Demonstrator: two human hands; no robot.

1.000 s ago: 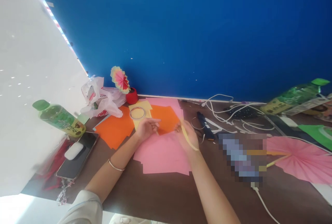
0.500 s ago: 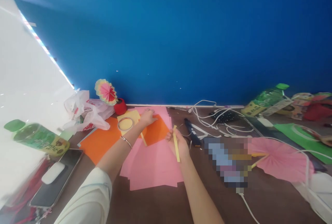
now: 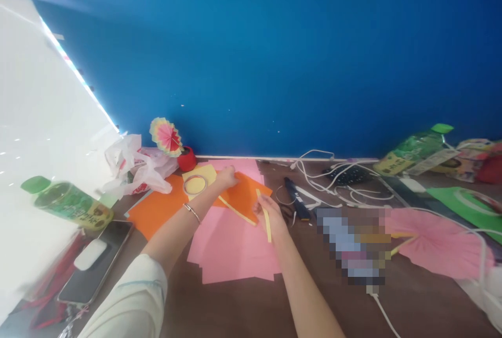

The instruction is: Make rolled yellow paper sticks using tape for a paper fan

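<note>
An orange paper sheet, with a yellow strip along its lower edge, lies slanted over pink paper sheets. At its upper left edge, my left hand is closed on the orange sheet, fingertips partly hidden. My right hand pinches another narrow yellow strip, which stands nearly upright. The right fingertips are also at the orange sheet's lower right corner; whether they grip it too, I cannot tell. A roll of tape rests on yellow paper beside my left wrist.
More orange paper, a plastic bag and a paper fan in a red pot stand left. A bottle and a phone lie farther left. A dark cutter, white cables and a pink fan are right.
The orange sheet has turned, so its yellow-edged side now slants down toward my right hand. My right hand still holds its strip. The whole view has shifted slightly.
</note>
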